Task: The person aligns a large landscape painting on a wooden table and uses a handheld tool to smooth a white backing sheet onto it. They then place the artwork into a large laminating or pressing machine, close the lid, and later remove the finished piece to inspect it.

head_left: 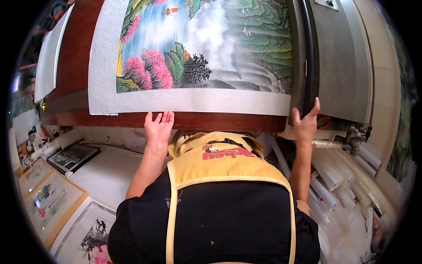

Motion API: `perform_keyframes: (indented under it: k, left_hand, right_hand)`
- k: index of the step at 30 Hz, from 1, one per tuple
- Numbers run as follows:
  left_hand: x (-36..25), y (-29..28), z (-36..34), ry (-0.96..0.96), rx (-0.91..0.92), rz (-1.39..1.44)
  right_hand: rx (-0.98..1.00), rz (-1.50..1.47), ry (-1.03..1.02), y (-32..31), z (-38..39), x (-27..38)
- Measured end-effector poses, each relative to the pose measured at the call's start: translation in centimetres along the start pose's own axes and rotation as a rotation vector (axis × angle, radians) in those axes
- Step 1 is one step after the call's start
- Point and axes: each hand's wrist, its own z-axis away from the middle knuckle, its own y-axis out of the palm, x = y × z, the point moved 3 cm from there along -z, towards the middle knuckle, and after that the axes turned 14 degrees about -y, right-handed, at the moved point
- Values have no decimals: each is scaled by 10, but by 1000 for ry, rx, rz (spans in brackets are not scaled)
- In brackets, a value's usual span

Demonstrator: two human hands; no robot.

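A landscape painting [149, 70] with a waterfall, pink trees and green hills lies face up, with a wide white paper border [202, 100] around it. My left hand [159, 127] is palm up at the border's near edge, fingers stretched out and nothing visible in it. Along the painting's right side runs a long black bar [310, 48]. My right hand [305, 125] is at the bar's near end, thumb on its left and index finger on its right. The other fingers of that hand are hidden.
The painting rests on a dark red table [72, 72]. Right of the bar is a grey flat panel [343, 66] with metal fittings below. Rolled papers [323, 191] stand low on the right. Framed pictures [55, 200] lean low on the left. A white sheet [52, 53] lies at the table's left.
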Motion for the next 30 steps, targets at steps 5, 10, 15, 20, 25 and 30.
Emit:
perform_keyframes:
  k: [5, 10, 15, 20, 25, 30]
  left_hand:
    - [-14, 0, -16, -150, 19, -14]
    - [6, 0, -12, -43, -8, -465]
    - [21, -4, -25, 79, -32, -655]
    - [16, -22, -38, 150, -38, -735]
    - [21, -14, -48, 234, -192, -707]
    - [30, -13, -49, 403, -376, -637]
  right_hand:
    - [-90, 55, 125, -45, -12, 16]
    - [-227, 597, 174, -163, -29, 40]
    - [-373, 1215, -131, -244, -48, 5]
    - [-280, 1512, -43, -324, -65, -87]
    - [-162, 1699, -197, -446, -76, -277]
    - [-204, 1426, 303, -439, -109, -391]
